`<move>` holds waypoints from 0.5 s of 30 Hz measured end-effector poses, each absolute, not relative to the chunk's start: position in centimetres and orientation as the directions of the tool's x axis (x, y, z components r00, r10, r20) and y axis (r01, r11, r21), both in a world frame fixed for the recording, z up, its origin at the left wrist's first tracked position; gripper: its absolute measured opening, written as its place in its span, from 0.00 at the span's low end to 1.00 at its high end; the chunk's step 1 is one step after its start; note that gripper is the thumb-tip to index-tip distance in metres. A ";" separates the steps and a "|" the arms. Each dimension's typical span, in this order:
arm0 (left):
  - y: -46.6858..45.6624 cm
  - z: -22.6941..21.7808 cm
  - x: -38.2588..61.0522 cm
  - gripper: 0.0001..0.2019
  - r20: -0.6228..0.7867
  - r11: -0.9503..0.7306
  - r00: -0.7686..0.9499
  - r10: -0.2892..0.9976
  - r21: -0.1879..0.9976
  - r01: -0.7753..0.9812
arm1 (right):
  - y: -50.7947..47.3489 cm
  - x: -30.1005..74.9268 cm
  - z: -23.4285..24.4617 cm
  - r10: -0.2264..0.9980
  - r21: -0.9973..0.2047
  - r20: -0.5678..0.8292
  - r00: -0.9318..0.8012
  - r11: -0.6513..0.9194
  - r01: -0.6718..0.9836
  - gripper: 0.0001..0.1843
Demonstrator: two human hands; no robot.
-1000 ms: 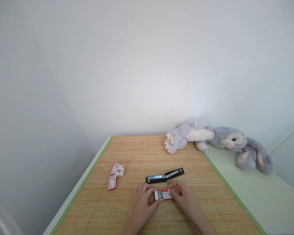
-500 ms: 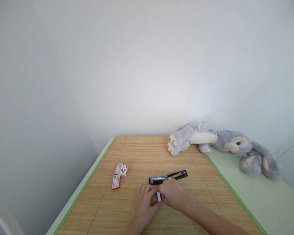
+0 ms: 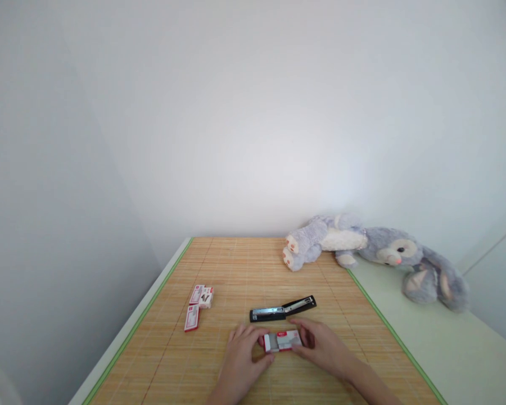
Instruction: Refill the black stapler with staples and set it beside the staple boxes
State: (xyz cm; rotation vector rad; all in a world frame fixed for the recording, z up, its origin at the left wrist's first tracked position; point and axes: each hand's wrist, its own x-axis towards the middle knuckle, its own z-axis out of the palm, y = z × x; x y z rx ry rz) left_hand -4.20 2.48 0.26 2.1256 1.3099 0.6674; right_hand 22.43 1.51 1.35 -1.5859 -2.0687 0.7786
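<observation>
A small white and red staple box (image 3: 289, 338) lies on the bamboo mat between my hands, its inner tray slid partly out to the left with something grey inside. My left hand (image 3: 242, 357) pinches the tray end between thumb and fingers. At the other end, the thumb and fingers of my right hand (image 3: 324, 347) are closed around the sleeve's right edge. Just beyond the box rests a black stapler (image 3: 267, 314), swung wide open with its metal channel showing.
Several small white and red boxes (image 3: 191, 318) sit together at the left of the bamboo mat (image 3: 231, 264). A grey plush rabbit (image 3: 343, 239) lies along the back right, partly on the pale tabletop (image 3: 455, 349). A wall (image 3: 236, 140) rises behind.
My right hand has moved right, from close against my left hand to the box's far end. The staple box now shows between them, partly open. The view has shifted slightly.
</observation>
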 end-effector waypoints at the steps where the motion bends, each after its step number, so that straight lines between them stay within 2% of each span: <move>1: 2.5 0.4 -4.0 0.20 0.122 -0.379 0.412 0.903 0.677 0.631 | 1.4 22.3 1.5 0.960 -0.651 -0.015 -0.278 0.202 0.732 0.21; 5: 2.2 0.5 -2.8 0.16 0.133 -0.402 0.439 0.889 0.685 0.607 | 1.1 21.1 2.1 0.945 -0.619 -0.018 -0.328 0.247 0.746 0.11; 9: 2.1 -0.5 -2.5 0.18 0.181 -0.413 0.423 0.888 0.718 0.560 | 1.1 20.3 2.8 0.949 -0.590 -0.027 -0.314 0.238 0.771 0.13; 12: 3.1 -1.4 -3.4 0.13 0.261 -0.364 0.259 0.930 0.746 0.557 | 1.0 19.8 3.4 0.956 -0.581 -0.015 -0.292 0.230 0.781 0.17; 15: 5.2 -1.6 -4.4 0.15 0.314 -0.316 0.122 0.941 0.693 0.648 | 1.2 19.0 3.7 0.946 -0.566 -0.010 -0.323 0.261 0.782 0.12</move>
